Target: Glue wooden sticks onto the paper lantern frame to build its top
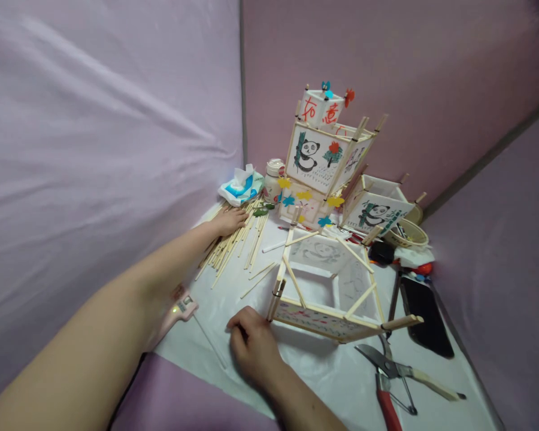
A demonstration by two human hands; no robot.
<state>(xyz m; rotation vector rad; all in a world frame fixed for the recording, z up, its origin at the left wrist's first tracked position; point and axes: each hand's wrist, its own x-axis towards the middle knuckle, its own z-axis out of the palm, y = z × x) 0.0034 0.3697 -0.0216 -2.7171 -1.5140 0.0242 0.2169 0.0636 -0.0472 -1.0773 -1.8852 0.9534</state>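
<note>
My left hand (230, 220) reaches out to the far left of the table and lies on a loose pile of thin wooden sticks (227, 254), its fingers stretched out. My right hand (254, 344) rests on the white tabletop with its fingers curled in, and I see nothing held in it. Just beyond it stands a lantern frame (326, 314) of wooden sticks with drawn paper panels and short sticks across its top corners. Two loose sticks (258, 281) lie between the pile and this frame.
A tiered paper lantern (314, 155) with panda drawings stands behind, beside another panda-panel frame (375, 206). Pruning shears (388, 365) and a black phone (424, 314) lie at right. A pink glue gun (179, 308) lies at left. Tissues (242, 187) and a white bottle (273, 179) stand farther back.
</note>
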